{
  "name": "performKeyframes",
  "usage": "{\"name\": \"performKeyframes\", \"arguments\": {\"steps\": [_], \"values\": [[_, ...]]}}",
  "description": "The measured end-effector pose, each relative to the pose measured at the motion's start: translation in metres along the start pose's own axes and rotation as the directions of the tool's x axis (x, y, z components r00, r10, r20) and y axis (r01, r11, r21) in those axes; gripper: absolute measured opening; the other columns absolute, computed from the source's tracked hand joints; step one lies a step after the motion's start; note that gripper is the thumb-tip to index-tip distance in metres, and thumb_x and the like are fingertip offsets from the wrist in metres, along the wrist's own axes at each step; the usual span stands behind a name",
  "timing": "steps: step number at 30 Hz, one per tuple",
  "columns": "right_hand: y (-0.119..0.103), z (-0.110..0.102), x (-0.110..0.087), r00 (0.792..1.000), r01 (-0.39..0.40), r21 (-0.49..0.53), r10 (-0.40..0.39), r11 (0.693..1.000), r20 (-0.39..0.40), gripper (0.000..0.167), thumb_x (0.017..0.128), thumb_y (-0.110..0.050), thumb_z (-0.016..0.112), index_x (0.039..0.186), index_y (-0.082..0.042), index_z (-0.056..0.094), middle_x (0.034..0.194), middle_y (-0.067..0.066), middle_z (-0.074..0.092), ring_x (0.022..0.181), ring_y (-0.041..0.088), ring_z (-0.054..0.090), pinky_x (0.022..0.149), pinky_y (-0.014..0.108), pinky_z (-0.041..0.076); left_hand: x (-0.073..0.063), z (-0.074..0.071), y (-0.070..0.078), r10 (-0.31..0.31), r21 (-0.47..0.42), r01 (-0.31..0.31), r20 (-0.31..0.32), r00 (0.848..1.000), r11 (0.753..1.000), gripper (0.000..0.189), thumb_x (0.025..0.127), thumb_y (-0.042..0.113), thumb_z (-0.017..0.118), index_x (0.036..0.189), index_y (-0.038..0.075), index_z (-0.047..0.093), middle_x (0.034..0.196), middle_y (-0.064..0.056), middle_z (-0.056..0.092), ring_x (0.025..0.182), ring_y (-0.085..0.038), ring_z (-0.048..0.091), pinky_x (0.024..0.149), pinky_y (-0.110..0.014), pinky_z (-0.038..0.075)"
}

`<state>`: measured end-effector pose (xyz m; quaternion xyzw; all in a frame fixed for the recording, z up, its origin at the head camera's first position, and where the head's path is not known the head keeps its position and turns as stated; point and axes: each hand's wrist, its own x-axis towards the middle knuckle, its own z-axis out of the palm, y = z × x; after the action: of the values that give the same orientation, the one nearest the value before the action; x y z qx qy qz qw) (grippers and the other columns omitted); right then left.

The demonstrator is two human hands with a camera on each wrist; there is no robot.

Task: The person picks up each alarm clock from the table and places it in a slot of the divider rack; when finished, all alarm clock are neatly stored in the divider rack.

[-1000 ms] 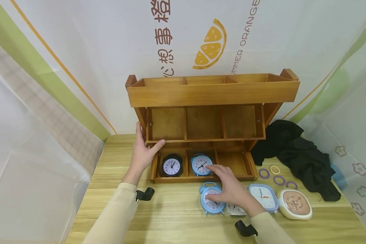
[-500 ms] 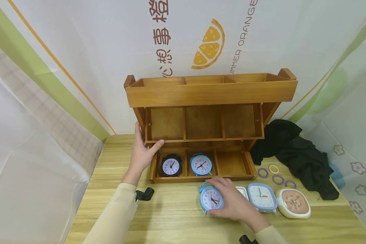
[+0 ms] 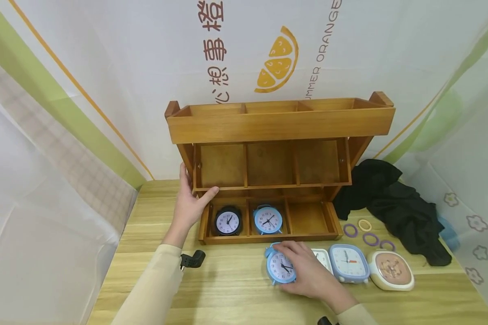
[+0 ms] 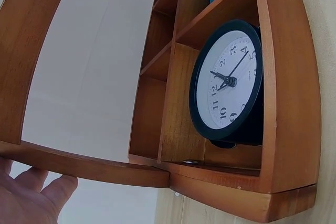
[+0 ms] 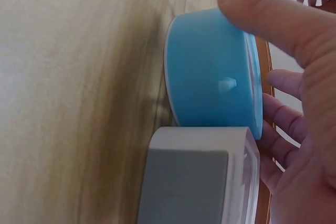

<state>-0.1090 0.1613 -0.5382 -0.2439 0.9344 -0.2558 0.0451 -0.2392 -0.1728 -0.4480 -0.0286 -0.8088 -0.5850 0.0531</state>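
Note:
A tiered wooden organizer (image 3: 280, 128) stands on the table against the curtain. My left hand (image 3: 191, 203) grips its left side, thumb at the front edge of the middle tier; in the left wrist view the fingertips (image 4: 63, 187) lie against a wooden board. In the bottom tier, a black alarm clock (image 3: 228, 222) fills the left compartment and a blue alarm clock (image 3: 268, 220) the middle one. In front of the organizer, my right hand (image 3: 309, 271) holds a second blue alarm clock (image 3: 279, 267) by its right side, thumb low and fingers above. The palm side hides part of it.
A white clock (image 3: 322, 258), a square blue clock (image 3: 349, 264) and a cream clock (image 3: 391, 271) stand to the right. The white one sits close beside the held clock. Purple and yellow rings (image 3: 365, 225) and a black cloth (image 3: 398, 212) lie behind them.
My right hand has come down from in front of the middle compartment to the front blue alarm clock and closed round its right side. The left hand stays on the organizer.

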Motion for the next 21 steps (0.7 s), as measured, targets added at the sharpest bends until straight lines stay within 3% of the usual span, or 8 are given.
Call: {"name": "performKeyframes", "arguments": {"steps": [7,16,21], "values": [[0.003,0.004,0.000,1.000,-0.006,-0.009,0.006,1.000,-0.005,0.090,0.070,-0.039,0.097,0.147,-0.014,0.058,0.144,0.008,0.055,0.133,0.037,0.050,0.111,0.063,0.038,0.001,0.001,-0.011,0.025,0.024,-0.024,-0.013,1.000,0.999,0.117,0.094,0.036,0.080,0.166,0.035,-0.013,0.174,-0.006,0.010,0.159,-0.028,0.017,0.121,-0.058,0.031],[0.004,0.004,0.000,1.000,-0.019,-0.001,0.019,1.000,-0.009,0.089,0.069,-0.040,0.097,0.145,-0.013,0.060,0.141,0.007,0.057,0.130,0.036,0.051,0.111,0.061,0.039,0.005,0.000,-0.015,0.006,0.014,-0.006,0.000,1.000,1.000,0.117,0.095,0.029,0.079,0.168,0.024,-0.013,0.174,-0.010,0.009,0.159,-0.031,0.016,0.122,-0.059,0.028],[0.005,0.004,-0.001,1.000,-0.007,0.006,0.007,1.000,-0.011,0.088,0.069,-0.040,0.097,0.145,-0.013,0.061,0.140,0.007,0.058,0.129,0.033,0.052,0.109,0.060,0.042,0.005,0.001,-0.013,-0.001,0.017,0.001,-0.003,1.000,1.000,0.117,0.095,0.029,0.079,0.167,0.026,-0.013,0.174,-0.009,0.009,0.159,-0.030,0.016,0.122,-0.058,0.028]]}}
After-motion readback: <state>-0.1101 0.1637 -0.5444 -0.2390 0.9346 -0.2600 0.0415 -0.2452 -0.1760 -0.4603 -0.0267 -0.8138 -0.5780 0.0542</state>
